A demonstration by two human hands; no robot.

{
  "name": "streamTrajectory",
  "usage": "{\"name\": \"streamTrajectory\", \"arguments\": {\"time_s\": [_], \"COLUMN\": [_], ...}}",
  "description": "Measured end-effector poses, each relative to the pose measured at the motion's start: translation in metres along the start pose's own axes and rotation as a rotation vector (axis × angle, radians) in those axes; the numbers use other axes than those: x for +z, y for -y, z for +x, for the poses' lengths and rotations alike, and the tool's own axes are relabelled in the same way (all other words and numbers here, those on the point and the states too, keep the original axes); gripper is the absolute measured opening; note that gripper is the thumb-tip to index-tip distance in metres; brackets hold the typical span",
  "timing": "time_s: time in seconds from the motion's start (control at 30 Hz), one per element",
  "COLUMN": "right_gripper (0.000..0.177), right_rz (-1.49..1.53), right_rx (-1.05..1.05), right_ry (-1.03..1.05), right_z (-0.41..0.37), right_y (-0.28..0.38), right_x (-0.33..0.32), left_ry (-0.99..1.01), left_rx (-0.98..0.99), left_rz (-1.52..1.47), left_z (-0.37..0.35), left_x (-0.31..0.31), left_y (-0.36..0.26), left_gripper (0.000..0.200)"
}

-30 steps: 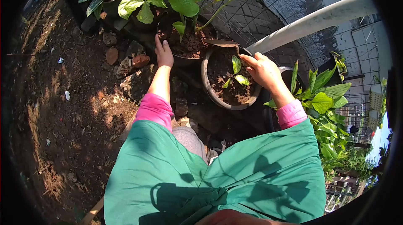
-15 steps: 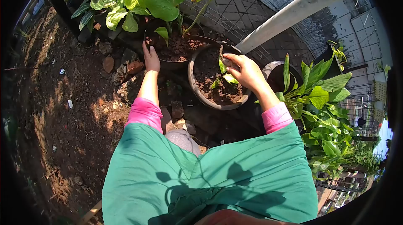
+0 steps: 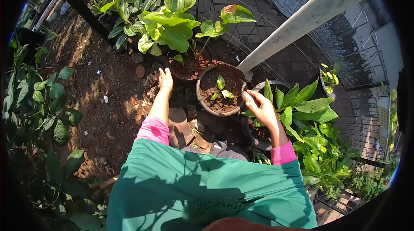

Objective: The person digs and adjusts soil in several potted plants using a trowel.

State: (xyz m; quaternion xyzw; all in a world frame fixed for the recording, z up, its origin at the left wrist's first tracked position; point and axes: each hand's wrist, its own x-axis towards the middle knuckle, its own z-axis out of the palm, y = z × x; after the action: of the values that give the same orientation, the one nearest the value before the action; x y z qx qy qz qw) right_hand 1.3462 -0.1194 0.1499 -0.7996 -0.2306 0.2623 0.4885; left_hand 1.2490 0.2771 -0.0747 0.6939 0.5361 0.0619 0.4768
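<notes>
My left hand (image 3: 165, 81) is open, its fingers spread beside the left side of a dark pot (image 3: 188, 79) that holds broad-leaved plants. In front of me stands a round pot (image 3: 201, 101) of brown soil, with a small green seedling (image 3: 221, 88) upright in it. By the right rim of that pot, my right hand (image 3: 261, 109) has thumb and fingers pinched together. A thin brown, curled strip (image 3: 244, 87), perhaps a dry leaf, shows at the fingertips. Its lower end is hidden by the fingers.
Another dark pot (image 3: 255, 141) and a leafy green plant (image 3: 308, 110) stand to the right. A pale pole (image 3: 302, 20) slants down behind the pots. Stones (image 3: 180, 127) and bare earth (image 3: 110, 114) lie at the left, with climbing foliage (image 3: 56, 101) beyond.
My right hand has moved from above the seedling to the pot's right rim, with the brown strip at its fingers. My left hand has come off the rear pot's side. The view has shifted.
</notes>
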Motion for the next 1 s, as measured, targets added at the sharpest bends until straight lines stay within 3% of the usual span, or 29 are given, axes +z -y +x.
{"name": "streamTrajectory", "arguments": {"time_s": [0.03,0.07,0.13,0.17,0.27,0.3,0.33,0.4,0.43,0.47,0.53,0.57,0.6,0.63,0.73,0.93,1.0], "right_gripper": [0.047,0.047,0.046,0.047,0.050,0.050,0.050,0.048,0.046,0.045,0.048,0.050,0.051,0.050,0.051,0.047,0.050], "right_rz": [-0.051,-0.100,-0.100,0.009,-0.062,-0.018,0.059,0.076,-0.022,-0.072,0.149,0.222,0.155,0.218,0.349,0.546,0.474], "right_rx": [0.054,0.117,0.113,0.220,0.421,0.439,0.508,0.446,0.348,0.439,0.543,0.379,0.213,0.349,0.621,0.650,0.591], "right_ry": [-0.006,-0.014,-0.051,-0.060,-0.096,-0.160,-0.181,-0.273,-0.329,-0.377,-0.472,-0.532,-0.639,-0.671,-0.707,-0.818,-0.851], "right_z": [-0.018,-0.038,-0.073,-0.094,-0.141,-0.157,-0.173,-0.209,-0.226,-0.247,-0.285,-0.309,-0.326,-0.345,-0.382,-0.433,-0.451], "right_y": [0.014,0.028,0.028,0.051,0.091,0.099,0.125,0.116,0.119,0.128,0.154,0.104,0.089,0.094,0.128,0.101,0.070], "right_x": [-0.012,-0.024,-0.042,-0.051,-0.075,-0.078,-0.083,-0.088,-0.090,-0.091,-0.090,-0.085,-0.080,-0.079,-0.080,-0.077,-0.077], "left_ry": [0.013,0.201,0.185,0.204,0.535,0.562,0.453,0.232,0.267,0.349,0.351,0.442,0.570,0.600,0.561,0.423,0.393], "left_rx": [-0.020,0.018,0.017,0.019,0.175,0.168,0.069,-0.102,-0.057,-0.041,-0.230,-0.213,-0.075,-0.073,-0.121,-0.172,-0.187], "left_rz": [-0.005,-0.340,-0.390,-0.376,-0.431,-0.410,-0.364,-0.268,-0.299,-0.379,-0.237,-0.376,-0.478,-0.457,-0.344,-0.189,-0.140], "left_z": [-0.023,-0.050,-0.051,-0.053,-0.073,-0.099,-0.139,-0.197,-0.213,-0.229,-0.224,-0.232,-0.187,-0.198,-0.208,-0.258,-0.287], "left_x": [-0.017,-0.045,-0.063,-0.074,-0.109,-0.123,-0.143,-0.171,-0.181,-0.191,-0.204,-0.207,-0.194,-0.188,-0.194,-0.200,-0.187], "left_y": [-0.025,-0.042,-0.041,-0.040,-0.046,-0.060,-0.091,-0.145,-0.152,-0.161,-0.156,-0.155,-0.107,-0.111,-0.126,-0.140,-0.139], "left_gripper": [0.077,0.081,0.081,0.081,0.074,0.074,0.075,0.079,0.079,0.076,0.079,0.078,0.079,0.079,0.077,0.073,0.072]}}
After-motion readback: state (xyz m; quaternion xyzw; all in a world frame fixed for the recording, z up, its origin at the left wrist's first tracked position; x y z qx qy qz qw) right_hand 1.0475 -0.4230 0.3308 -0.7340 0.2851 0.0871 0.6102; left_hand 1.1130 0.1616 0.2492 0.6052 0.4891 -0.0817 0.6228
